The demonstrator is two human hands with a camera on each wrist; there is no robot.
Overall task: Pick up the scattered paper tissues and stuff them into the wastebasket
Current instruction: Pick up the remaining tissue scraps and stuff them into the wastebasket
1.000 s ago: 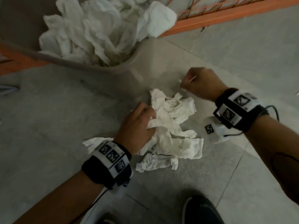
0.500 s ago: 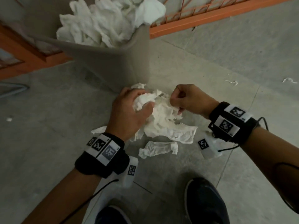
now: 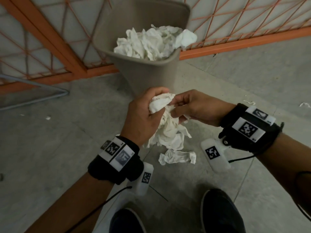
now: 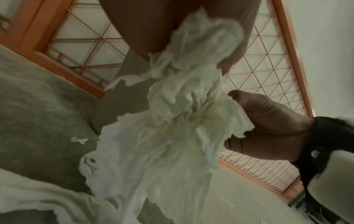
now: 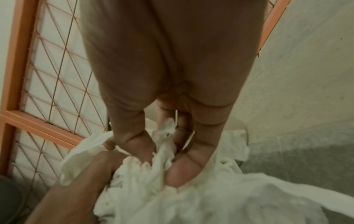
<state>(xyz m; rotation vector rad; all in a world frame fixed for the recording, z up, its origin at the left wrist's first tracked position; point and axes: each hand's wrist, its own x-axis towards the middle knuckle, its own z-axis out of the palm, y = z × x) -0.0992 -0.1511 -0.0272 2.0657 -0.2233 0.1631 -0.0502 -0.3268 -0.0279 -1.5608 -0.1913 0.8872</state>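
– What differs for us from half a second back?
– We've lifted the bundle of tissues (image 3: 165,130) off the floor; before, it lay low against the base of the wastebasket (image 3: 148,76). Now it hangs at mid-frame, in front of the basket and clear of the floor.
– And our grips?
– Our left hand (image 3: 143,118) is curled round the top of the bundle, and our right hand (image 3: 196,108) pinches its upper edge between thumb and fingers (image 5: 134,142). Both grips are closed on paper.
– What do we count?
– One bundle held between two hands. One crumpled tissue (image 3: 177,156) on the floor just below it, lower centre. One wastebasket at upper centre, heaped to the rim with white tissues (image 3: 151,42). Two small paper scraps (image 3: 249,102) at the right edge, and a scrap or two at the left. Two dark shoes (image 3: 220,212) along the bottom.
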